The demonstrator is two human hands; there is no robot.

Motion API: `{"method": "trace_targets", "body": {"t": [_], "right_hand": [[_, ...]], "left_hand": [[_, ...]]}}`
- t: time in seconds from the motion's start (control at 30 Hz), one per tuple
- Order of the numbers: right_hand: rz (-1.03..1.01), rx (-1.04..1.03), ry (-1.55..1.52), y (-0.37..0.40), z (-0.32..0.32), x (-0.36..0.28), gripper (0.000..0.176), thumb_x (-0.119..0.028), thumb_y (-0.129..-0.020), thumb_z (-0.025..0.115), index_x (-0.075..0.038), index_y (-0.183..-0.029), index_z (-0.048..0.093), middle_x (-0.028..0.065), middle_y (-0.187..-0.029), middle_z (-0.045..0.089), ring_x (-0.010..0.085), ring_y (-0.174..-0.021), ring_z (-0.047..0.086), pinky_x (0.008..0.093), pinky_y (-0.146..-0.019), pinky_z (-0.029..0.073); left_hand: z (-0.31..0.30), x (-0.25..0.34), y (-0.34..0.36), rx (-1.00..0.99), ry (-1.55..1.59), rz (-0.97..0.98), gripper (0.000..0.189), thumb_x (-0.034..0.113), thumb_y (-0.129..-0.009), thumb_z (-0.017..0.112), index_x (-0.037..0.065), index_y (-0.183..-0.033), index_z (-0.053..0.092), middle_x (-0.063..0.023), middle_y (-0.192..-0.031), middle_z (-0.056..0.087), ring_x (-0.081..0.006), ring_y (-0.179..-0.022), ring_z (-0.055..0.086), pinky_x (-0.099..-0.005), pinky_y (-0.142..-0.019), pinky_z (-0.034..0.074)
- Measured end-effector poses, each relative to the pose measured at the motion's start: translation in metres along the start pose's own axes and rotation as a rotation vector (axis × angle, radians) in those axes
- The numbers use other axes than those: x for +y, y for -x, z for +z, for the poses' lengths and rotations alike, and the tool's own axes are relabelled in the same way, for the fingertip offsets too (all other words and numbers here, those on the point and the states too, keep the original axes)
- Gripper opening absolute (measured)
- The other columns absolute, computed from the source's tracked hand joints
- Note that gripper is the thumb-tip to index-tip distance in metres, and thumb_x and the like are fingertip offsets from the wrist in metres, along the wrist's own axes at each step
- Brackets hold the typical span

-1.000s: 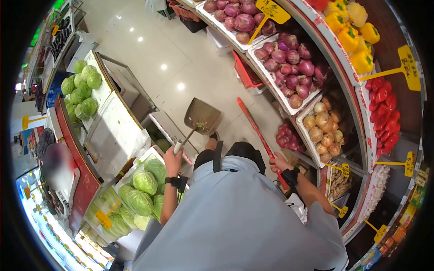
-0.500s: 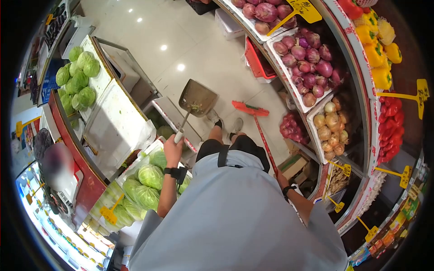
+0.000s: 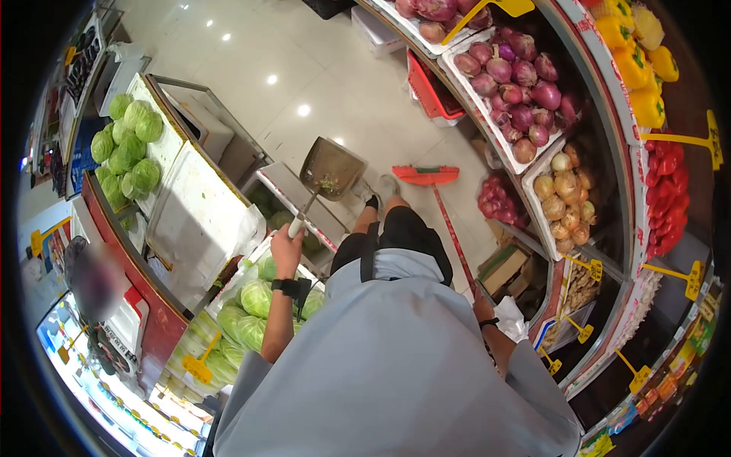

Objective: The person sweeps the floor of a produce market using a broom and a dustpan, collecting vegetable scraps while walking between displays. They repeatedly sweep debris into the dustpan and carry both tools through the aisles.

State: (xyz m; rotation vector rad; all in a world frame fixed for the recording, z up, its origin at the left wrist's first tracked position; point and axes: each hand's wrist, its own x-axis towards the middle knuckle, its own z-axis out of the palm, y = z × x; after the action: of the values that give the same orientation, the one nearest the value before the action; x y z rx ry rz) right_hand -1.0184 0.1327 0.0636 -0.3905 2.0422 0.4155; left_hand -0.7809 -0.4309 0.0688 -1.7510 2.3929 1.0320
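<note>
My left hand (image 3: 286,252) is closed round the pale handle of a long-handled dustpan (image 3: 333,162). Green leafy scraps lie in its pan, which is close to the floor beside my shoe. On the other side, my right hand (image 3: 483,309) grips the red stick of a broom (image 3: 449,228). The broom's red head (image 3: 426,176) lies against the floor tiles, apart from the dustpan. Part of my right hand's fingers is hidden by the angle.
Cabbages (image 3: 255,298) fill a box by my left arm, with more cabbages (image 3: 135,137) farther left. On the right stand trays of red onions (image 3: 522,84) and yellow onions (image 3: 563,202). A red basket (image 3: 432,87) stands on the floor. A person (image 3: 95,282) is at far left.
The broom head has turned and shifted slightly right. My feet have stepped, and the view has moved a little. Both hands keep their hold.
</note>
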Motion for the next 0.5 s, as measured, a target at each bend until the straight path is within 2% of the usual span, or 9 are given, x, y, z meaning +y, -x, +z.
{"method": "trace_targets", "body": {"t": [0.07, 0.27, 0.5], "right_hand": [[-0.015, 0.038, 0.022, 0.004, 0.001, 0.001, 0.086, -0.007, -0.083, 0.066, -0.012, -0.154, 0.017, 0.0186, -0.113, 0.056, 0.0390, -0.094, 0.065, 0.0478, -0.080, 0.053], [-0.057, 0.086, 0.045, 0.007, 0.000, 0.002, 0.085, -0.008, -0.082, 0.066, -0.012, -0.154, 0.021, 0.0173, -0.113, 0.057, 0.0369, -0.093, 0.065, 0.0473, -0.078, 0.054], [-0.017, 0.095, 0.070, 0.013, -0.010, -0.011, 0.085, -0.007, -0.080, 0.066, -0.013, -0.153, 0.023, 0.0161, -0.109, 0.057, 0.0371, -0.088, 0.066, 0.0471, -0.076, 0.054]], "left_hand": [[-0.003, 0.002, 0.000, -0.019, -0.016, -0.004, 0.032, 0.034, -0.085, 0.070, 0.002, -0.081, 0.063, -0.0215, -0.071, 0.062, -0.0433, -0.070, 0.060, -0.0489, -0.062, 0.046], [-0.001, 0.000, 0.001, -0.019, 0.012, 0.017, 0.033, 0.033, -0.085, 0.070, 0.002, -0.081, 0.063, -0.0211, -0.070, 0.062, -0.0419, -0.069, 0.060, -0.0474, -0.061, 0.045], [0.006, 0.018, -0.009, -0.094, 0.047, -0.026, 0.033, 0.032, -0.086, 0.071, 0.001, -0.080, 0.062, -0.0203, -0.069, 0.061, -0.0386, -0.064, 0.060, -0.0446, -0.060, 0.046]]}}
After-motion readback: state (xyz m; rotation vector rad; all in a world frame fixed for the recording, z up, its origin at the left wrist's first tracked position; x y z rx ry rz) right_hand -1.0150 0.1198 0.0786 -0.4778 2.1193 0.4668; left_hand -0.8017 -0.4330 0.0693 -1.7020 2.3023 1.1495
